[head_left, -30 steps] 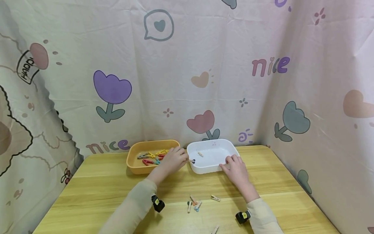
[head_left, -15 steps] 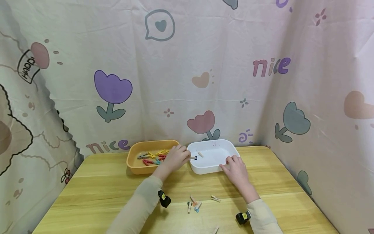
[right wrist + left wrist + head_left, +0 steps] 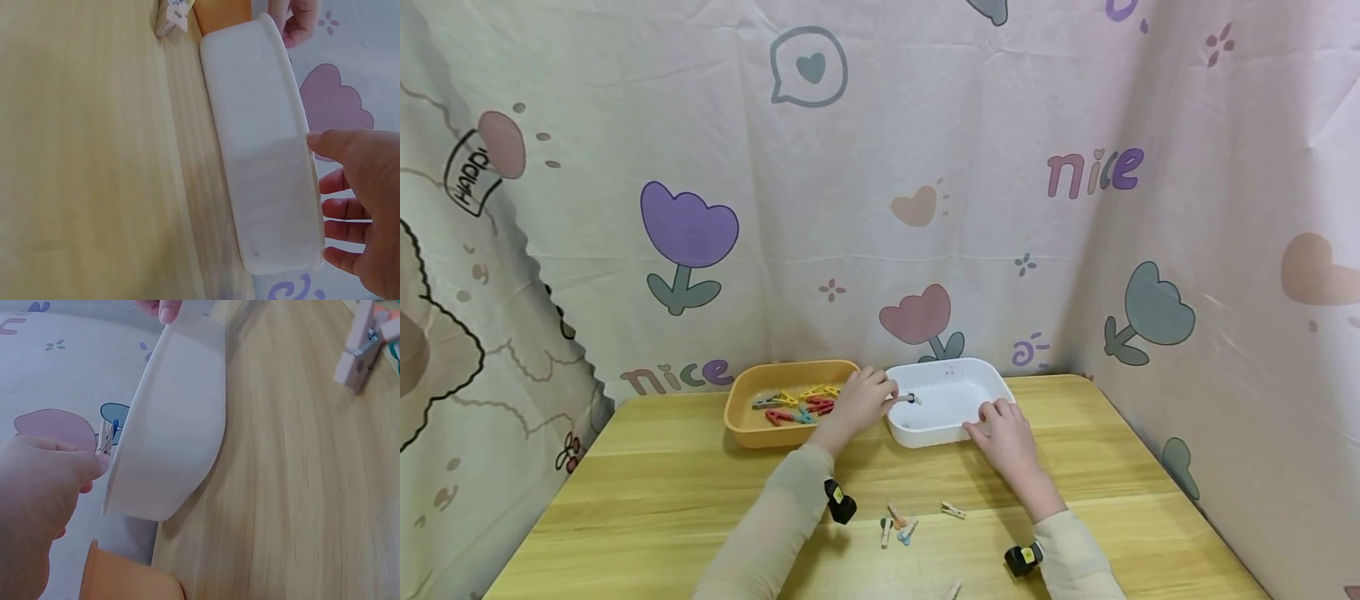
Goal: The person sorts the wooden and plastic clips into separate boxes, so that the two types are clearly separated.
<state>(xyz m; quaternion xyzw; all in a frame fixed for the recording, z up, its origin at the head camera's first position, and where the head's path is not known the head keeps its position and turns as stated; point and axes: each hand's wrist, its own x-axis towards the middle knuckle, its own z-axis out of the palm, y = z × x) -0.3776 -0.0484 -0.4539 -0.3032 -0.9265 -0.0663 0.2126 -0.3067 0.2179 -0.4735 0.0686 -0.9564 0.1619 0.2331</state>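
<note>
My left hand (image 3: 863, 402) pinches a small wooden clothespin (image 3: 906, 398) with a dark blue end, held over the left rim of the white tray (image 3: 943, 417). In the left wrist view this clothespin (image 3: 105, 439) points upward between thumb and fingers. Behind its tip in the head view, another light clothespin lies in the tray, mostly hidden. At the tray's front right, my right hand (image 3: 1007, 435) grips the rim, thumb (image 3: 322, 142) on the outer side and fingers curled over it.
Left of the white tray stands an orange tray (image 3: 741, 433) with several coloured plastic clips (image 3: 786, 400). Several wooden clothespins (image 3: 886, 532) lie on the table nearer the front, one (image 3: 953, 509) apart to the right. A printed curtain hangs behind.
My left hand has moved right, bringing the pinched clothespin further over the white tray and in front of the clothespin lying there. The right hand stays on the rim.
</note>
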